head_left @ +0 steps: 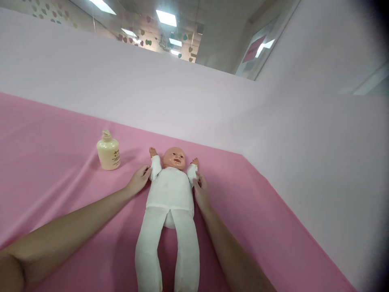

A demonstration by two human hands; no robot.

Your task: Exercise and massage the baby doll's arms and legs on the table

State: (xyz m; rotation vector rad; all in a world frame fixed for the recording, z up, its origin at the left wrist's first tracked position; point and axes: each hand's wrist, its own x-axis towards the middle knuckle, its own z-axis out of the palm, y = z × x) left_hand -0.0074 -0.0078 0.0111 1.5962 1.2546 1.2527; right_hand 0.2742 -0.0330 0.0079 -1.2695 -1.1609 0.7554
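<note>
A baby doll [170, 188] with a white cloth body lies face up on a pink sheet [100, 227], its head toward the wall and both arms raised. My left hand [140, 178] is at the doll's arm on the left of the view, its fingers closed at the white sleeve. At the other arm, my right hand [201, 187] has its thumb and fingers around the sleeve near the elbow. The doll's legs stretch toward me, and their ends run out of the frame.
A cream pump bottle [108, 153] stands upright on the sheet, left of the doll. A white wall [170, 97] runs behind the sheet and along the right side. Above it is a window [219, 36] with hanging heart shapes beyond.
</note>
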